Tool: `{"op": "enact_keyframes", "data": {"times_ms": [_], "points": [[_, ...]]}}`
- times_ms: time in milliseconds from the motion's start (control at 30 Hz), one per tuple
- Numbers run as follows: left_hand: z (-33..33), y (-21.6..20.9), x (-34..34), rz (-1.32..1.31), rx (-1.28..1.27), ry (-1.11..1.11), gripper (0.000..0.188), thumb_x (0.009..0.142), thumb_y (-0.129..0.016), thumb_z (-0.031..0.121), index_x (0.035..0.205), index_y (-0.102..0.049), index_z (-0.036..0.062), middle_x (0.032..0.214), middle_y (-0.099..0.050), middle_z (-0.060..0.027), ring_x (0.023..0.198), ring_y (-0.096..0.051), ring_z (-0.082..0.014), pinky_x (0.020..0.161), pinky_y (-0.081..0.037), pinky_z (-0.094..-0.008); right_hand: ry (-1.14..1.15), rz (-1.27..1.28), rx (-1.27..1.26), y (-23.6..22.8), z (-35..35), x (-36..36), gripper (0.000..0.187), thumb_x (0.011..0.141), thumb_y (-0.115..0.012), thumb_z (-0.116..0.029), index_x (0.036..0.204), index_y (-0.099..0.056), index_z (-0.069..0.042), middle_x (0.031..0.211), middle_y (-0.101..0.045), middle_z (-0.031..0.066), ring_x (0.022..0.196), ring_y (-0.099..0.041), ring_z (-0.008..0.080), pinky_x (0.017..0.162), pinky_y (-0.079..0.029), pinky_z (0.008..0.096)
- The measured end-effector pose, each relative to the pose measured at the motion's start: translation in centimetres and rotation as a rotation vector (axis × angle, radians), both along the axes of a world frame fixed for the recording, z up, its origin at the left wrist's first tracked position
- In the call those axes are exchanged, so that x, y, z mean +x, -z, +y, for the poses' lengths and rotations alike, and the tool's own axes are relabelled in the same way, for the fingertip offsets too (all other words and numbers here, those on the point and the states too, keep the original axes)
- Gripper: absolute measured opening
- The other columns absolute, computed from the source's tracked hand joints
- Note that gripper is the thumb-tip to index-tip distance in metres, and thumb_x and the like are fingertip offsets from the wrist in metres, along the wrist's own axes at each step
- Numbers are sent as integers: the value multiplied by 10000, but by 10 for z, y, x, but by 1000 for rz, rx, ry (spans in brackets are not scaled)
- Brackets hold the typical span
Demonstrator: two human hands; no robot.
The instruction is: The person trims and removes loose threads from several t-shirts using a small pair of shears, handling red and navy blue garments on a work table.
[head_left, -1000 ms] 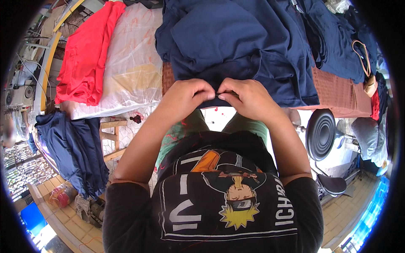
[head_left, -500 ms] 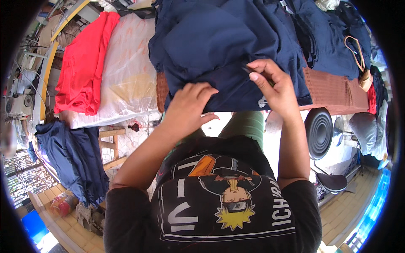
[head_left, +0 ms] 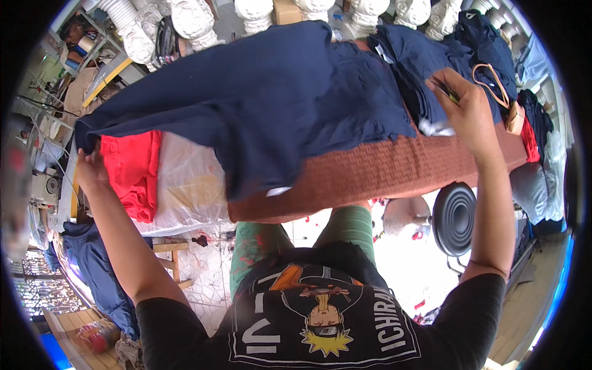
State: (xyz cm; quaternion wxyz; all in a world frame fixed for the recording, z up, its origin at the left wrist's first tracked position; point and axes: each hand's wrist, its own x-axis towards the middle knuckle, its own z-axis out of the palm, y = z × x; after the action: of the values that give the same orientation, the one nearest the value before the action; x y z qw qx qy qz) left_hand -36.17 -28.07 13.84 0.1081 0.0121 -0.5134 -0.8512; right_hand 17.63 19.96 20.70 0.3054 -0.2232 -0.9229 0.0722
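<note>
Navy garment (head_left: 271, 105): spread wide across the table, over the brown woven cloth (head_left: 382, 172) and clear plastic sheet (head_left: 185, 185). My left hand (head_left: 91, 169): fingers pinched shut on its far left edge, beside the red garment (head_left: 132, 172). My right hand (head_left: 468, 111): fingers curled at its right end, over the stack of navy clothes (head_left: 431, 68); exact hold, I cannot tell. Black fan (head_left: 454, 219): below the table's edge.

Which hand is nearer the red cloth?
Left. The left hand grips the edge of the navy garment right beside the red cloth. The right hand is far across the table, over the stack of navy clothes.
</note>
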Motion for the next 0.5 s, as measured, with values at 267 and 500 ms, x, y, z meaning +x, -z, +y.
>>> {"op": "enact_keyframes", "data": {"times_ms": [267, 500], "points": [[160, 43, 165, 437, -651, 186, 316, 932, -611, 178, 1217, -609, 42, 1272, -579, -108, 1191, -521, -198, 1038, -380, -324, 133, 207, -347, 71, 54, 26, 156, 921, -620, -157, 987, -692, -35, 865, -699, 109, 740, -613, 195, 673, -467, 324], [209, 98, 261, 866, -1106, 510, 334, 796, -714, 85, 1124, -658, 74, 1225, -599, -88, 1210, -516, -300, 1034, -388, -398, -61, 124, -387, 145, 16, -117, 238, 884, -664, -233, 982, -709, -21, 984, -663, 167, 917, -642, 371, 795, -503, 377]]}}
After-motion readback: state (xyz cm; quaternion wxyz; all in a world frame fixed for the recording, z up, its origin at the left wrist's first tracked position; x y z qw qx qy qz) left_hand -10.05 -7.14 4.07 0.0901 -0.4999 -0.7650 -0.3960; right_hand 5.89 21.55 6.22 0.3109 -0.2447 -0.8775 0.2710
